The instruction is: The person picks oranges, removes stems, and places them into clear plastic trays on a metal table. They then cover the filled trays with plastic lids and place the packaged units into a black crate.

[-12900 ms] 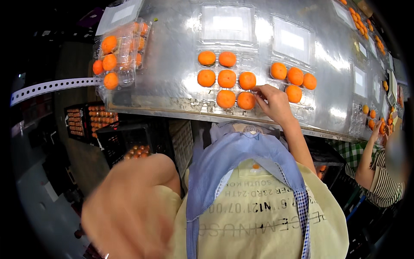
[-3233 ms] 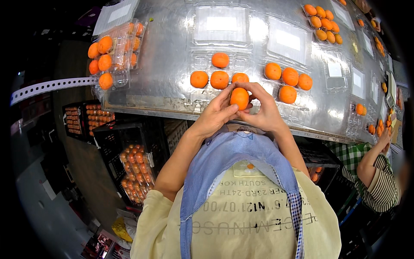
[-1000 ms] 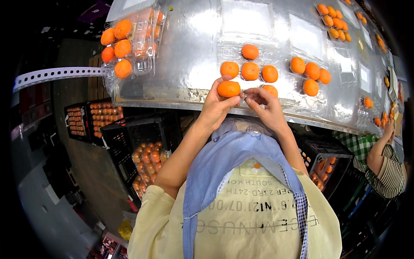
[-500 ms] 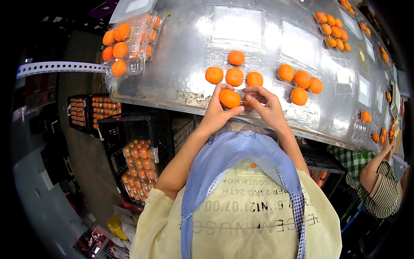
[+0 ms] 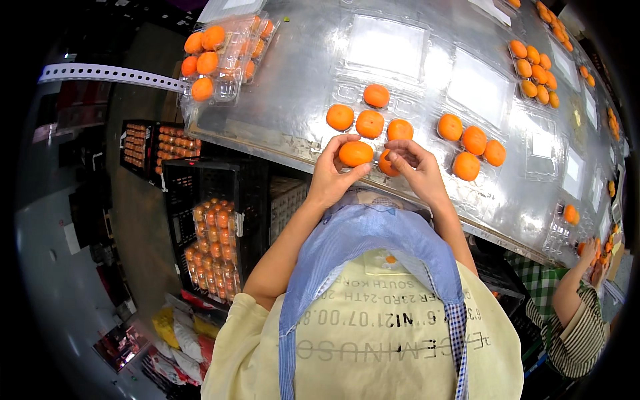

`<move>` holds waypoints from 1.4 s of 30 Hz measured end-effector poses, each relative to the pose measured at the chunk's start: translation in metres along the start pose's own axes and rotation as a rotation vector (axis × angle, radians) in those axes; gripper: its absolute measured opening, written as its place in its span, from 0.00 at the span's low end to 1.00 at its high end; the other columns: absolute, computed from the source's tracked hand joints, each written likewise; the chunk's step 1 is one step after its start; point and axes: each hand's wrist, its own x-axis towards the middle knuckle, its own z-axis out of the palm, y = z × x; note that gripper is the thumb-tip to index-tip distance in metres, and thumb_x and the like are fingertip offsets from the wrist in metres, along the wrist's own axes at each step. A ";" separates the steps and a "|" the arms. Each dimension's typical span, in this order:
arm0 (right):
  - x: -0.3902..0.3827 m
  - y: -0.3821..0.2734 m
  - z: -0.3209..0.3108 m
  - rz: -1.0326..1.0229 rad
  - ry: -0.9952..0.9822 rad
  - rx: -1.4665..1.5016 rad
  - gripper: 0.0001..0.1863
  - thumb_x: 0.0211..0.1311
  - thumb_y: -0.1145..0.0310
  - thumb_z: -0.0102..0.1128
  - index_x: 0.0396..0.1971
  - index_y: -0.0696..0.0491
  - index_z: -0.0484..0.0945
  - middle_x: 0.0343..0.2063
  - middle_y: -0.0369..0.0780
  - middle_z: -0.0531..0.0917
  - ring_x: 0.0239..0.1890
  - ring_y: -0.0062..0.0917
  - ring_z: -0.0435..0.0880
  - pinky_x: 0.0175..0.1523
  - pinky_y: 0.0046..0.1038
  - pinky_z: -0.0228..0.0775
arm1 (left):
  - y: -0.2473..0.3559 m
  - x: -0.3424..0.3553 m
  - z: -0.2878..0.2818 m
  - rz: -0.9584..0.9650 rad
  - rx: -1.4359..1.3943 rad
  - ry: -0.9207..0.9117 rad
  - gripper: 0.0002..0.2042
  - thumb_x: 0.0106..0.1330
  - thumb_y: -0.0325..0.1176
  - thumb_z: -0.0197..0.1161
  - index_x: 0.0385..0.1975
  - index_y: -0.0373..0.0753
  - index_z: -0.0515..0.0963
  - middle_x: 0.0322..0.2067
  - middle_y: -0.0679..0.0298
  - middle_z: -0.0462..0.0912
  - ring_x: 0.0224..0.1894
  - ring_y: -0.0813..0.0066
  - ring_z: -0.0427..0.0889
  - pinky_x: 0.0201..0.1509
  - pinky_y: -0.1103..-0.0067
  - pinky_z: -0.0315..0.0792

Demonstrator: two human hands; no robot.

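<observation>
My left hand (image 5: 331, 172) is closed round an orange mandarin (image 5: 355, 154) at the table's near edge. In the fingers of my right hand (image 5: 418, 171) is a second mandarin (image 5: 387, 163), partly hidden by them. Just beyond both hands lies an opened clear plastic clamshell box (image 5: 348, 95), its lid folded out toward the far side. Several mandarins (image 5: 369, 124) sit in its near half. To the right, another opened clamshell (image 5: 490, 117) holds several mandarins (image 5: 474, 141).
Filled clamshells (image 5: 230, 57) are stacked at the table's left end, by a perforated white strip (image 5: 113, 72). Black crates (image 5: 177, 213) with packed fruit stand below left. More boxes and mandarins (image 5: 535, 72) lie farther right. A co-worker's arm (image 5: 570, 293) reaches in at the right edge.
My view has shifted slightly, so the table appears lower and to the right. The mandarin at my right hand, mostly covered before, now shows more plainly between its fingers.
</observation>
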 end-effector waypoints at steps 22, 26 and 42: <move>-0.014 -0.009 0.009 0.039 0.044 0.156 0.24 0.69 0.54 0.47 0.53 0.58 0.73 0.32 0.36 0.78 0.31 0.17 0.73 0.39 0.20 0.68 | 0.029 0.016 0.018 -0.173 -0.102 -0.308 0.29 0.57 0.22 0.65 0.60 0.33 0.63 0.54 0.59 0.66 0.54 0.71 0.72 0.43 0.77 0.80; -0.008 -0.012 0.015 0.081 0.013 0.145 0.24 0.69 0.54 0.47 0.54 0.57 0.72 0.32 0.35 0.78 0.32 0.16 0.73 0.40 0.20 0.68 | 0.016 0.016 0.007 -0.040 0.075 -0.272 0.29 0.58 0.26 0.66 0.60 0.34 0.63 0.53 0.60 0.67 0.52 0.71 0.73 0.47 0.78 0.77; 0.023 -0.018 0.041 0.044 -0.093 0.005 0.20 0.65 0.62 0.55 0.52 0.59 0.73 0.33 0.35 0.78 0.34 0.16 0.75 0.42 0.20 0.68 | 0.029 0.011 -0.025 0.086 0.605 -0.057 0.29 0.53 0.34 0.70 0.56 0.36 0.70 0.48 0.56 0.70 0.52 0.64 0.73 0.54 0.74 0.70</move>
